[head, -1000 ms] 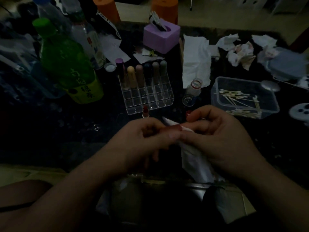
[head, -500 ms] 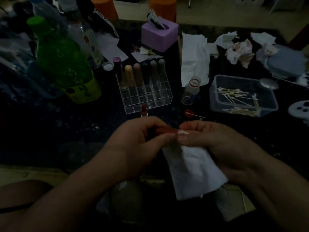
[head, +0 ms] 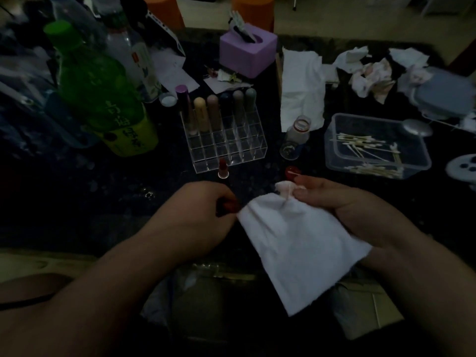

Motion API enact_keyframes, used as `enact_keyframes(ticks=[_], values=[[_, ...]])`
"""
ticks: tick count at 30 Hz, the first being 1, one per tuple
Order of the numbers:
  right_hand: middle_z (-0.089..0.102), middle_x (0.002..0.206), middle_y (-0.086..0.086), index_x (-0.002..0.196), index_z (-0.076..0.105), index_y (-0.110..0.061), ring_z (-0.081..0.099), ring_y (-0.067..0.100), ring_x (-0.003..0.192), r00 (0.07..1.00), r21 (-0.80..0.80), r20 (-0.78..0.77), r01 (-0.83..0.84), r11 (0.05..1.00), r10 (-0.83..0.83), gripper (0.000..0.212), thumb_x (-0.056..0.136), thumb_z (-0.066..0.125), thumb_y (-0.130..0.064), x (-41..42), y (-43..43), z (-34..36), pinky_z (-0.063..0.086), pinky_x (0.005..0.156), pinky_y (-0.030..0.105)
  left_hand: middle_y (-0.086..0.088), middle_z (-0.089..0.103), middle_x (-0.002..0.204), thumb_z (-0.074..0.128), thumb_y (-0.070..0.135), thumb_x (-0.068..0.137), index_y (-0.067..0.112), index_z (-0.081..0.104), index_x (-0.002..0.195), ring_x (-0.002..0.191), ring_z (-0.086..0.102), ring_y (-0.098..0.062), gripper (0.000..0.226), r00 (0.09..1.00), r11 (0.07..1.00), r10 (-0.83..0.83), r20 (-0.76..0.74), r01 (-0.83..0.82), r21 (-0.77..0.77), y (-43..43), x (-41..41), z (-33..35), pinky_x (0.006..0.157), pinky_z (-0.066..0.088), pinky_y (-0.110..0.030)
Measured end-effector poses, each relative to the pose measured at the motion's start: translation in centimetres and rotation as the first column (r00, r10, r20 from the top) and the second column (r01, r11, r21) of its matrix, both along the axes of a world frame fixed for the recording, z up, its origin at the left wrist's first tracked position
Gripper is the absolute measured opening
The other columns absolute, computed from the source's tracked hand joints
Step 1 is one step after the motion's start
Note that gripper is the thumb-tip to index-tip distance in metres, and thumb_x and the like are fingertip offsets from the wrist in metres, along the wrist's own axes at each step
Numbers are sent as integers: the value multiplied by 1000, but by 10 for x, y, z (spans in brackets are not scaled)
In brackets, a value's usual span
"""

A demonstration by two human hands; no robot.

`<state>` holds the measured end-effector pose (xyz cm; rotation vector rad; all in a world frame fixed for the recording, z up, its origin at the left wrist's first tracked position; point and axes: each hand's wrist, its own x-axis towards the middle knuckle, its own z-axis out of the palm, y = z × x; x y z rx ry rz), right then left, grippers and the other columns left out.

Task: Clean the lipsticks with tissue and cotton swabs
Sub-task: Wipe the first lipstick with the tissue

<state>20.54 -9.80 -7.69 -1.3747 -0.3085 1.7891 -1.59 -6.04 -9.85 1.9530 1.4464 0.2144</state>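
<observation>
While poised for a tissue wipe: left grip [head: 203,210] curled round a red lipstick piece [head: 230,206], glossy end just past the fingers, tube or cap not to be told in the dim light. Right grip [head: 342,212] pinching the tissue [head: 296,243] at a twisted, faintly pink-stained tip, with the rest hanging as a soft, limp white sheet whose corner is just beside the red piece. Judged step: tissue wipe of this 1 piece, part done. Next move, likely: twisted tip onto the red surface, light pressure, slow turning; waxy colour apt to smear, thin paper apt to tear. Cotton swabs [head: 360,140], slim pale sticks, loose in a clear plastic tub [head: 331,155] on the dark speckled table [head: 77,197], well apart to the right. Clear gridded acrylic rack [head: 231,150] with 6 round-capped tubes in the back row. 1 uncapped lipstick [head: 222,167] upright just before it. Crumpled stained tissues [head: 371,76] at far right.
</observation>
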Motion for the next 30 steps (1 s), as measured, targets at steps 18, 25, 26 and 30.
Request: enact_keyframes(ticks=[18,25,26,30], values=[[75,78,-3,85,72,-19,72,11,78,569,114,813,-366,923,126,15,77,83,-24,19,0,-15,55,71,24,6,64,94,69,31,90,22,69,101,81,56,-9,15,990,990,118,-79,-111,83,0,35,-38,71,43,-22],[70,77,-8,80,70,-25,64,2,74,397,84,912,-419,904,100,12,80,80,-31,22,0,-23,44,60,14,13,63,91,78,37,82,28,66,102,78,57,-1,25,991,995,102,-85,-101,11,2,28,-31,61,43,-14],[70,77,-8,80,70,-25,65,3,75,399,87,912,-416,905,96,12,80,80,-31,22,1,-23,45,63,16,14,63,88,79,40,80,30,65,99,78,59,-1,26,988,994,102,-115,-105,-20,3,24,-28,62,45,-17],[73,77,-7,75,72,-23,68,4,76,408,76,906,-420,904,114,15,79,80,-35,23,2,-24,52,69,23,7,64,75,79,45,78,25,62,77,70,61,-8,26,948,977,186,-257,-206,-54,15,-1,-17,57,44,-26]])
